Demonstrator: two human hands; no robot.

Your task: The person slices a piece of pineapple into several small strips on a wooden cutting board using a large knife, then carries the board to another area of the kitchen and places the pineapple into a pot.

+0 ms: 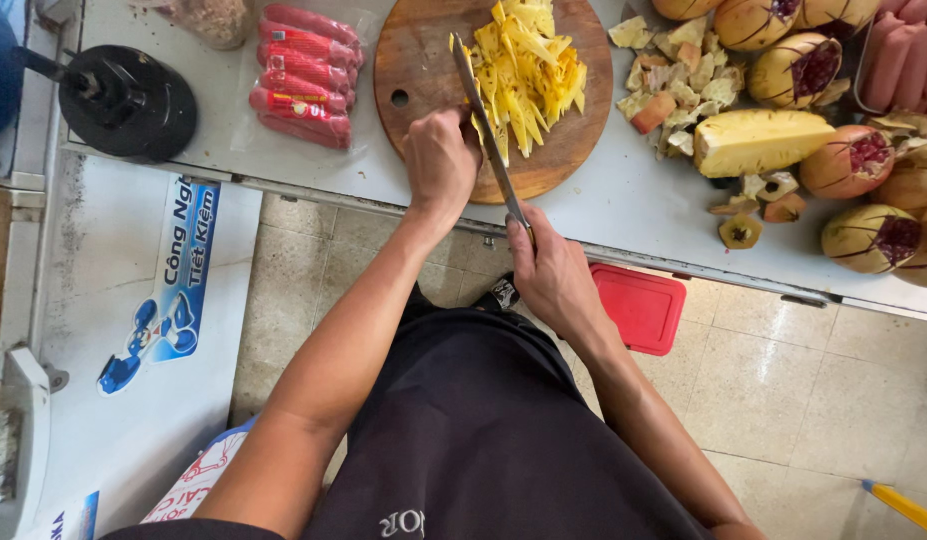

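A long knife [488,135] is gripped at its handle by the closed fingers of the right hand [553,270]. The left hand [441,160], fingers curled, is pressed against yellow pineapple strips [528,75] piled on the round wooden cutting board [423,50]. A peeled pineapple chunk [758,140] lies at three o'clock of the board, packaged sausages [303,75] at nine o'clock.
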